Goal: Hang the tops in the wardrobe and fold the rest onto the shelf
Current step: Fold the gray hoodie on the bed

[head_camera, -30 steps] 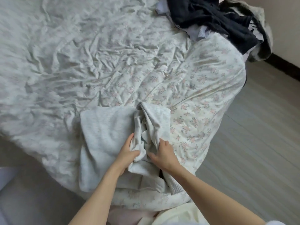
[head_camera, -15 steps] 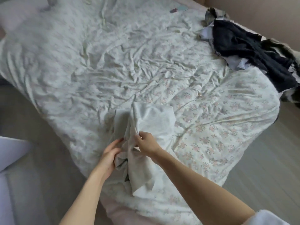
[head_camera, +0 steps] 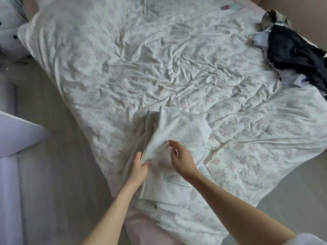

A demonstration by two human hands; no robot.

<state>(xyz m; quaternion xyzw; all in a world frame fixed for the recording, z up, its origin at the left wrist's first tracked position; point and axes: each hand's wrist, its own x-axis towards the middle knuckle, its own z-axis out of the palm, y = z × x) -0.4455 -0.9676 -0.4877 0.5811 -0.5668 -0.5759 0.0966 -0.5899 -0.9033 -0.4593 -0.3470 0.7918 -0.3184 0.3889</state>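
A light grey sweatshirt (head_camera: pixel 185 131) with a ribbed hem lies bunched at the near edge of the bed (head_camera: pixel 141 59), which has a floral cover. My left hand (head_camera: pixel 139 167) pinches a fold of its fabric on the left side. My right hand (head_camera: pixel 182 156) hovers just above the sweatshirt with its fingers relaxed and loosely curved, holding nothing. A pile of other clothes (head_camera: pixel 293 52), mostly dark with white and patterned pieces, sits at the far right corner of the bed.
Pale wood floor (head_camera: pixel 53 174) runs left of and below the bed. A white piece of furniture (head_camera: pixel 16 133) juts in at the left edge. A white plush toy (head_camera: pixel 8 30) lies at the top left. A small card (head_camera: pixel 231 7) rests at the bed's far edge.
My right hand has let go of the sweatshirt and lifted off it. My left hand keeps its hold. The sweatshirt now lies flatter on the bed and the view has shifted left.
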